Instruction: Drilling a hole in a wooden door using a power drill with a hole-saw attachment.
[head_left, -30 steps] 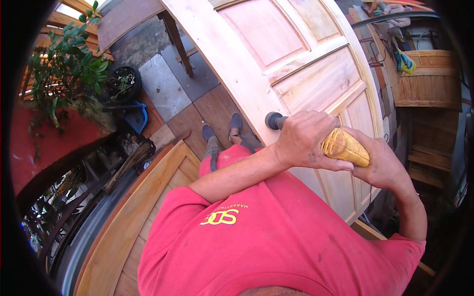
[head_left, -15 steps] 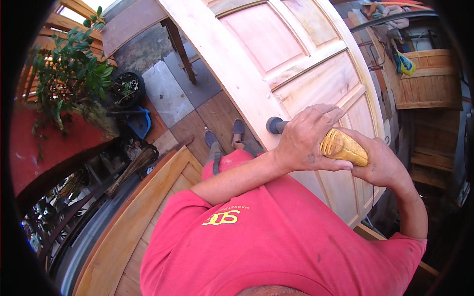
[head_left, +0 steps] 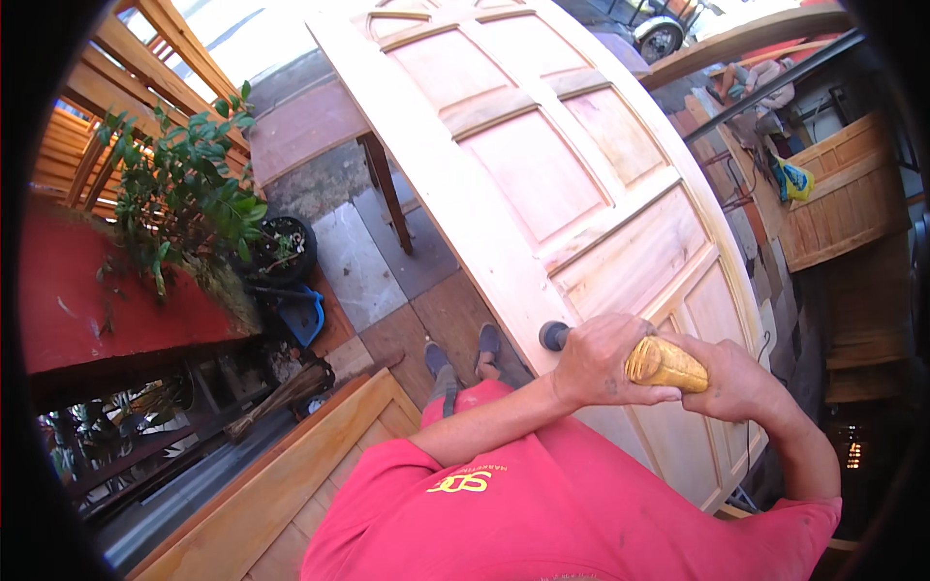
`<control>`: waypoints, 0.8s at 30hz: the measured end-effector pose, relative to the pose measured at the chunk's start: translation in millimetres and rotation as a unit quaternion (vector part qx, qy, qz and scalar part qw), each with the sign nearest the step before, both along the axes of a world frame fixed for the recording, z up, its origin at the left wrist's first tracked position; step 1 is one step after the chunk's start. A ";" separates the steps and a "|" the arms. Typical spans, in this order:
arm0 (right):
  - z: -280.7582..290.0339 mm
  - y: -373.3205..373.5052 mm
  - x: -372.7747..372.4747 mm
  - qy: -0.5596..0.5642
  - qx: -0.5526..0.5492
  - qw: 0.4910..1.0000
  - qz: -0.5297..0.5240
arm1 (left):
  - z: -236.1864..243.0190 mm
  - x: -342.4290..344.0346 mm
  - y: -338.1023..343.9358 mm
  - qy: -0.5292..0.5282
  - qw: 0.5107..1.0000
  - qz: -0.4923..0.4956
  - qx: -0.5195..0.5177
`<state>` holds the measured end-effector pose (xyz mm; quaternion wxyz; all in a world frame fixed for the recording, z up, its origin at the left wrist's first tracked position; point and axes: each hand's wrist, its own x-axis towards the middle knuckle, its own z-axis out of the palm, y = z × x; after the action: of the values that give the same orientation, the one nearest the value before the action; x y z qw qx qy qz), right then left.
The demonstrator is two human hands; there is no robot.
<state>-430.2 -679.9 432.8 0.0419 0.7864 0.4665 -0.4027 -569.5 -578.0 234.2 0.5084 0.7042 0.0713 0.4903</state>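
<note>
Both my hands are closed on a yellow power tool (head_left: 668,365) with a slotted, rounded end. My left hand (head_left: 603,360) wraps a dark side handle (head_left: 554,335), whose round end sticks out to its left. My right hand (head_left: 728,380) grips the yellow body from the right. The tool is over the lower part of a pale, unpainted panelled wooden door (head_left: 533,165), which slants across the middle in front of me. My hands hide the tool's working end, so I cannot tell whether it touches the wood.
At my left, another wooden panel (head_left: 291,484) leans close to my side. Beyond it are a potted plant (head_left: 281,247), a blue dustpan (head_left: 302,315) and a red wall (head_left: 107,290). A brown table (head_left: 310,131) stands past the door's left edge. Wooden boards (head_left: 843,194) stand at the right.
The view has tilted up, so more of the door's far end shows and the scene sits lower. Both hands keep their hold on the power tool, which is at nearly the same door area.
</note>
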 end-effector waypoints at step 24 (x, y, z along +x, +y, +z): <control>-4.3 -5.3 4.8 -0.013 -0.068 0.997 0.014 | 1.2 -8.8 -3.1 0.042 0.999 -0.020 -0.001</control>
<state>-425.4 -685.1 428.5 0.1071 0.7807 0.4480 -0.4224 -578.3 -581.1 235.4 0.5153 0.7251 0.0796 0.4499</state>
